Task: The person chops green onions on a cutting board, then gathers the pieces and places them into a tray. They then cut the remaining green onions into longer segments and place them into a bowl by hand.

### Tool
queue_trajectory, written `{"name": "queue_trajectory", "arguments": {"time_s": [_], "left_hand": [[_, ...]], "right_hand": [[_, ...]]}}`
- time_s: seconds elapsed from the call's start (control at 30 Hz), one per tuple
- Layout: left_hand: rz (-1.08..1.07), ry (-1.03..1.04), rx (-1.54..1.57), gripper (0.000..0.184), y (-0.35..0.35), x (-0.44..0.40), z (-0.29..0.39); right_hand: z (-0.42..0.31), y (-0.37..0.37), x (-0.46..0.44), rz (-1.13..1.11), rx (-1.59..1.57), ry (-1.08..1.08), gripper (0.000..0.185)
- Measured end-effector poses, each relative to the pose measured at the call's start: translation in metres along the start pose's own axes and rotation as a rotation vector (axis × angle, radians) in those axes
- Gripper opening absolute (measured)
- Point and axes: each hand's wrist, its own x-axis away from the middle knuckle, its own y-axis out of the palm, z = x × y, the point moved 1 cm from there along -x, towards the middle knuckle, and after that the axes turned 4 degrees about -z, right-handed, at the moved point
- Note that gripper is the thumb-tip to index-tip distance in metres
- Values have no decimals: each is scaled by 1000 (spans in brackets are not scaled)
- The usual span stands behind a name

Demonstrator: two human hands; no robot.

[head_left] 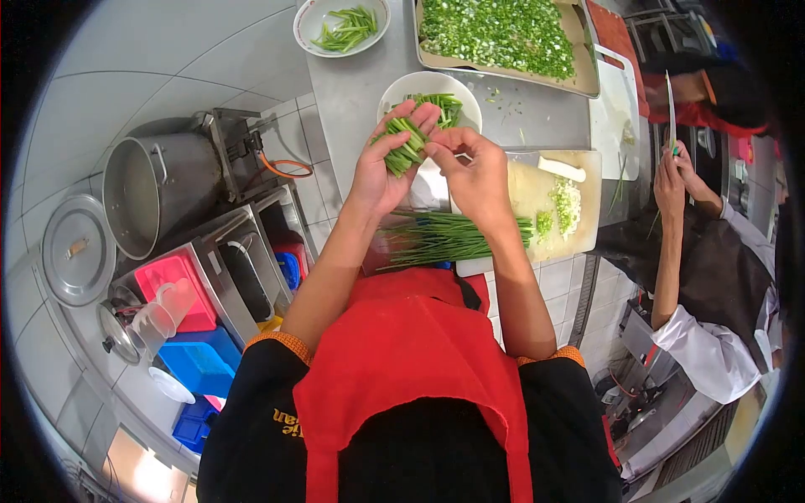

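My left hand (379, 180) is turned palm up, fingers curled around a bunch of short-cut scallion greens (404, 149). Close against it, my right hand (476, 174) has thumb and forefinger pinched at the bunch's edge; what lies between those fingertips is too small to make out. Just beyond both hands stands a white bowl (470, 99) with more cut greens in it. Long whole scallion greens (440, 239) lie below my hands, reaching onto a cutting board (521, 189). On that board are a white stalk piece (562, 170) and chopped scallion (568, 205).
At the back are a metal tray (511, 74) of chopped greens and a second bowl (300, 32) with cut pieces. A co-worker on the right holds a knife (671, 109) upright near a white board (616, 117). A large pot (180, 184) stands left.
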Motion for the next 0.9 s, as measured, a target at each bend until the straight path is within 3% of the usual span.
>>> {"name": "queue_trajectory", "arguments": {"time_s": [0.13, 0.2, 0.43, 0.53, 0.63, 0.7, 0.77, 0.9], "left_hand": [[-54, 10, 39, 48, -8, 0, 1], [-86, 15, 77, 49, -10, -1, 1], [-117, -4, 53, 56, -8, 4, 4], [-144, -21, 46, 57, -14, 4, 5], [-167, -36, 68, 54, -15, 2, 3], [-182, -33, 95, 51, -13, 3, 4], [-61, -59, 81, 43, -10, 3, 5], [-111, -55, 68, 39, -12, 1, 2]], "right_hand": [[-3, -2, -5, 108, -125, 51, 13], [-10, -5, -7, 265, 271, -290, 13], [-17, 8, 9, 44, 297, -240, 12], [-7, 10, 8, 52, 466, -350, 14], [-4, 9, 8, 22, 459, -333, 13], [-4, 8, 9, 19, 255, -219, 13], [-11, 5, 8, 40, 214, -133, 12], [-10, 2, 7, 128, 105, 44, 14]]}}
